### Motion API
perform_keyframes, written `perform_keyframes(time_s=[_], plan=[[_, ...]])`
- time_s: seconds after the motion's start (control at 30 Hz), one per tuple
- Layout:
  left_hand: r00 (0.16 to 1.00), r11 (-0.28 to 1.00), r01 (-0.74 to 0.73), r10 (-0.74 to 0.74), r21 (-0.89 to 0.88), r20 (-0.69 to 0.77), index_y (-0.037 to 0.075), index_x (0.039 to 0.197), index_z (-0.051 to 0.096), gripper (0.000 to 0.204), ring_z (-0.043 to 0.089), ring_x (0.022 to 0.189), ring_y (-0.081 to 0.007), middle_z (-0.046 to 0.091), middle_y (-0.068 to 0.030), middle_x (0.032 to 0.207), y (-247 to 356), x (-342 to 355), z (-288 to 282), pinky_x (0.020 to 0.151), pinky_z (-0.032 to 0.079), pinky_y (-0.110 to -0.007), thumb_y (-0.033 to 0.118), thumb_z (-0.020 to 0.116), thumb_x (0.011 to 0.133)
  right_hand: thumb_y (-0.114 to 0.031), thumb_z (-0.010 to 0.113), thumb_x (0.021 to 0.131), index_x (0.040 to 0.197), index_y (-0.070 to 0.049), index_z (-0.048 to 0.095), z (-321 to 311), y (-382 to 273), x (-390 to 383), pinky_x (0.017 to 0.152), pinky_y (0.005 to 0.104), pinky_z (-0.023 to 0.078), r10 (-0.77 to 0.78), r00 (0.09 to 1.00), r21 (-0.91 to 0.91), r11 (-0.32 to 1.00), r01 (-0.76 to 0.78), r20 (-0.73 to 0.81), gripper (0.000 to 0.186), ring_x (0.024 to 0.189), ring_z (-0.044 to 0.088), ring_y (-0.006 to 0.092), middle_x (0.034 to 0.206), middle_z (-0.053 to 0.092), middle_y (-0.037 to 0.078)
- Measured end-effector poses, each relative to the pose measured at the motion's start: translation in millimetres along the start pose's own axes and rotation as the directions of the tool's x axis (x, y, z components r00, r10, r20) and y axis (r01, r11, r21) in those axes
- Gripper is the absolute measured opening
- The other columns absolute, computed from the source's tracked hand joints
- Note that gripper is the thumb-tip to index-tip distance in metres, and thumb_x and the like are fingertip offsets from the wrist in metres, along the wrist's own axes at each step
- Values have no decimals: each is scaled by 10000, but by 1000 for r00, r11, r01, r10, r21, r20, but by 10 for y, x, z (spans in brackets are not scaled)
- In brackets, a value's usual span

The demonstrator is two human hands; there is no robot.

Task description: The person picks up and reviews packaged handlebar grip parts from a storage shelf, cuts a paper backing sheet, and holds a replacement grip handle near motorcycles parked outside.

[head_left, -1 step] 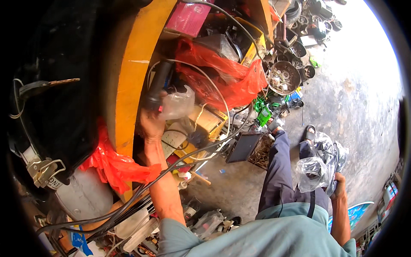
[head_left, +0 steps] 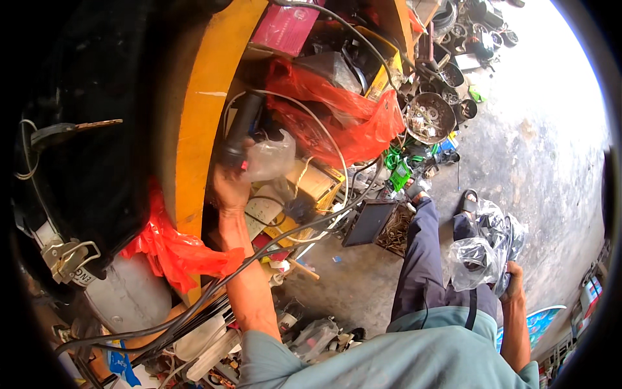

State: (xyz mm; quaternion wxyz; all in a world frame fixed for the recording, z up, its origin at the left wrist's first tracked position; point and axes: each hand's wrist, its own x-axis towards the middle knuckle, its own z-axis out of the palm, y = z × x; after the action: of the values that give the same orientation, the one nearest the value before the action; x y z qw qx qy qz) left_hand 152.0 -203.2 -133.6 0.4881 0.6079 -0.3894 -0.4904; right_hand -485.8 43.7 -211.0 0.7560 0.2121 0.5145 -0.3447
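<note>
My left hand (head_left: 230, 187) reaches into the wooden shelf unit and is closed round the lower end of a black cylinder (head_left: 245, 122) with a small red part, which looks like a torch. A crumpled clear plastic bag (head_left: 271, 157) lies against its right side and hides some of my fingers. Down at the right, beside my leg, my right hand (head_left: 514, 279) grips a clear plastic bag (head_left: 476, 262) with something dark inside. What the dark contents are, I cannot make out. A red plastic bag (head_left: 337, 120) sits just right of the cylinder.
The shelf's yellow-orange edge (head_left: 206, 110) stands left of my forearm. A black cable (head_left: 285, 235) and a white cable (head_left: 337, 152) loop across the front. Another red bag (head_left: 181, 249) hangs below. A pan of small parts (head_left: 430, 118) and a black tray (head_left: 368, 223) lie on the floor.
</note>
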Motion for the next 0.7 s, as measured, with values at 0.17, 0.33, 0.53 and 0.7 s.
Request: perform_keyframes(time_s=[0.17,0.33,0.53,0.7], plan=[[995,979,101,-98,-177,25,3,1275,575,383,612,1103,-231,640,-129,1203,-47,-41,-61,948,509,-358,209,555,952,-157,579,751,1079,131,618,30,59,75,739,393,614,-23,1000,1,1000,23,-5,438,790,713,298,962,710,200],[983,875,-184,151,449,109,7,1283,568,450,621,1084,-236,643,-127,1200,21,-98,-161,956,500,-349,319,486,970,-157,577,753,1079,128,622,-28,39,100,739,397,614,-7,999,-11,1000,7,37,436,798,714,303,979,710,204],[994,990,-57,69,131,-87,22,1266,553,422,640,973,-217,638,-133,1182,284,-314,-239,861,533,-346,308,497,961,-155,576,754,1090,140,615,74,30,129,740,400,616,-18,999,-25,1000,17,-34,449,795,713,306,981,707,215],[982,833,185,-182,521,-58,46,1270,564,375,594,850,-137,621,-97,1124,591,-268,226,773,501,-290,155,458,928,-158,579,746,1090,131,616,70,73,185,742,396,617,23,1000,-23,999,-23,-7,450,802,713,303,972,707,206]])
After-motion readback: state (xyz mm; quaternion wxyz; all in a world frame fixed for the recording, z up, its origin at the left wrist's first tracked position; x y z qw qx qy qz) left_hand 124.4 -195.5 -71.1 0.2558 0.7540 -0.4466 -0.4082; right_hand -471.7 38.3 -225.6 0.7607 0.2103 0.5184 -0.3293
